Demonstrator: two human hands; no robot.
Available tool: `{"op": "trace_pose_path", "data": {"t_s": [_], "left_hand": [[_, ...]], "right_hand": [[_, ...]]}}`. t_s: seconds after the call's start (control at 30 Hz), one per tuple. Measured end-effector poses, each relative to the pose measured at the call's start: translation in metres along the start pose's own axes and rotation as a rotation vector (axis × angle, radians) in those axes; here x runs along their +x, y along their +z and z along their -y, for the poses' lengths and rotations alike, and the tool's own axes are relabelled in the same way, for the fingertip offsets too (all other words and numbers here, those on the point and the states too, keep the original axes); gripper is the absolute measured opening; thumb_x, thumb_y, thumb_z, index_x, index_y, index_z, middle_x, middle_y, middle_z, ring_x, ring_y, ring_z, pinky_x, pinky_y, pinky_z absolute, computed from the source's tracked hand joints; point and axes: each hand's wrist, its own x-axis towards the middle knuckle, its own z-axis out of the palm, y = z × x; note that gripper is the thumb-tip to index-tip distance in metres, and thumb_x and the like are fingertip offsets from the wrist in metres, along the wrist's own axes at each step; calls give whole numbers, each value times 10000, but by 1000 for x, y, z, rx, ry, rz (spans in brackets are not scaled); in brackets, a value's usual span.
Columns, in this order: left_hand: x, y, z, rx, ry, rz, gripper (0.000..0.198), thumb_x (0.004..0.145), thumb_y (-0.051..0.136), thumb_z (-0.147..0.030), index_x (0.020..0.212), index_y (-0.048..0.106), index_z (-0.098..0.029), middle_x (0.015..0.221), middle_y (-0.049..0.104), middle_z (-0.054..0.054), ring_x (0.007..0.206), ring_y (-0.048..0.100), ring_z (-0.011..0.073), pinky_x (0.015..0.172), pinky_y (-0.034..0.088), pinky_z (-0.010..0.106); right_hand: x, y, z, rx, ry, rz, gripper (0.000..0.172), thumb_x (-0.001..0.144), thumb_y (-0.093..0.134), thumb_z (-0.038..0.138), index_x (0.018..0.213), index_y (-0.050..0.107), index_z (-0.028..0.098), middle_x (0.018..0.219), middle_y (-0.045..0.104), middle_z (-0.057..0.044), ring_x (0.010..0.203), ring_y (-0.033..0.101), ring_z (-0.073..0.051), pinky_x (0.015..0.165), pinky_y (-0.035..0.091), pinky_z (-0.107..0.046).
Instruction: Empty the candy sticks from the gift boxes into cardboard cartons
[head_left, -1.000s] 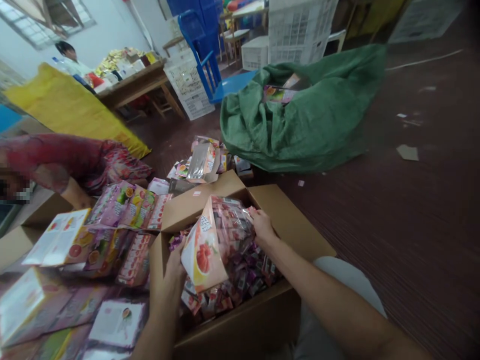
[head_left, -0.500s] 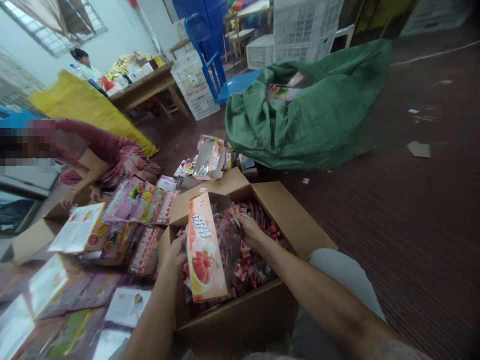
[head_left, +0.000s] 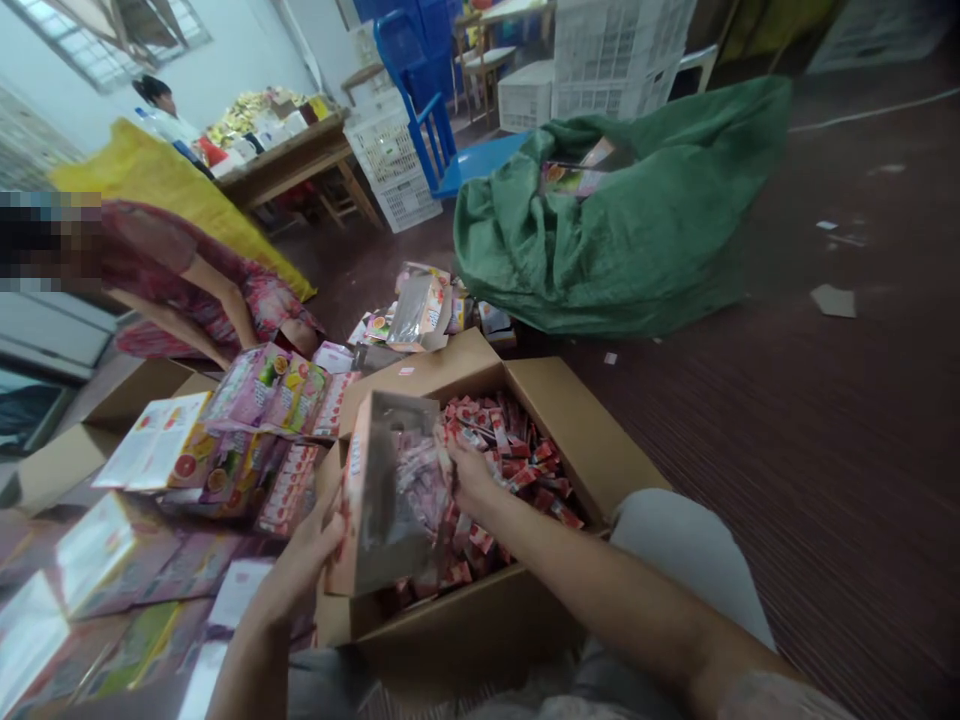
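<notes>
My left hand (head_left: 319, 545) grips the outer side of an orange printed box (head_left: 361, 490) with a clear window. The box is tilted over an open carton (head_left: 465, 625), its window side turned right. Pale pink sachets (head_left: 424, 480) show at the window side; whether they lie inside or behind the film I cannot tell. Close to that side, my right hand (head_left: 469, 475) has its fingers drawn together, blurred, and what they hold is unclear. Loose red and pink stick sachets (head_left: 517, 450) fill the carton beneath both hands.
Stacked printed boxes (head_left: 240, 470) spread along the left. A person (head_left: 172, 260) sits beyond them, arms lowered toward another carton (head_left: 135, 395). A green sack (head_left: 600, 250) and a blue chair (head_left: 480, 165) stand ahead. Another person sits by a loaded table (head_left: 300, 150).
The orange box has turned, so its printed front faces left and its window faces up and right. Both hands have shifted left. The other person's arms have reached lower.
</notes>
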Motion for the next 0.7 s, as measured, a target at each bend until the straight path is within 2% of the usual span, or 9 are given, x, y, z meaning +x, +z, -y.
{"op": "trace_pose_path", "data": {"t_s": [0.1, 0.23, 0.33, 0.4, 0.47, 0.53, 0.57, 0.63, 0.7], "left_hand": [[-12, -3, 7, 59, 43, -120, 1064, 466, 967, -333, 1427, 512, -273, 1068, 776, 82, 1008, 729, 340, 768, 617, 368], [1, -36, 16, 41, 24, -349, 968, 402, 928, -179, 1299, 576, -272, 853, 778, 27, 772, 747, 336, 629, 624, 392], [20, -74, 12, -38, 41, -548, 725, 471, 872, -185, 1153, 648, -290, 831, 769, -16, 809, 746, 332, 715, 636, 437], [35, -81, -2, -129, 45, -593, 488, 581, 822, -197, 1043, 684, -274, 887, 774, -16, 978, 735, 320, 882, 616, 437], [53, -69, -26, -258, 24, -567, 291, 717, 730, -196, 1000, 690, -249, 933, 778, 7, 1085, 709, 293, 985, 576, 431], [76, -44, -57, -378, 58, -469, 198, 843, 629, -215, 1035, 678, -215, 943, 772, 39, 1076, 711, 265, 988, 572, 434], [89, -32, -74, -436, 126, -395, 203, 908, 587, -312, 1052, 668, -193, 953, 764, 60, 1064, 711, 260, 974, 576, 426], [117, -18, -105, -435, 221, -183, 455, 945, 518, -570, 1142, 648, -182, 1006, 749, 96, 1048, 712, 265, 910, 593, 415], [140, -25, -129, -393, 217, -89, 590, 906, 506, -695, 1105, 646, -158, 913, 726, 113, 936, 727, 256, 816, 605, 380]], "right_hand": [[11, 29, -21, -132, -4, 71, 392, 839, 605, 629, 836, 524, 245, 568, 544, 59, 469, 509, -128, 489, 432, -254], [31, 44, -45, -878, -212, 232, 554, 1039, 201, 547, 959, 638, 217, 868, 715, -48, 868, 683, -222, 837, 536, -395], [41, 22, -70, -1147, -305, 310, 318, 921, 610, 481, 1022, 711, 197, 1259, 691, -130, 1306, 517, -348, 1146, 299, -565], [45, -1, -85, -1416, -370, 467, 493, 778, 791, 445, 1194, 696, 199, 1504, 525, -162, 1452, 344, -392, 1200, 146, -623], [48, -24, -92, -1722, -418, 605, 639, 772, 795, 452, 1342, 626, 219, 1611, 384, -158, 1507, 244, -396, 1203, 92, -658], [52, -47, -85, -1930, -405, 608, 585, 848, 709, 415, 1395, 590, 247, 1627, 361, -136, 1524, 206, -400, 1184, 75, -708], [53, -59, -76, -1999, -376, 554, 536, 879, 659, 371, 1397, 591, 255, 1620, 375, -131, 1521, 209, -408, 1168, 75, -734], [55, -88, -55, -2123, -289, 395, 474, 905, 578, 289, 1376, 615, 255, 1584, 432, -143, 1501, 250, -428, 1132, 95, -777], [56, -119, -31, -2247, -183, 198, 475, 911, 485, 187, 1360, 632, 246, 1511, 523, -156, 1468, 321, -410, 1118, 148, -773]]}}
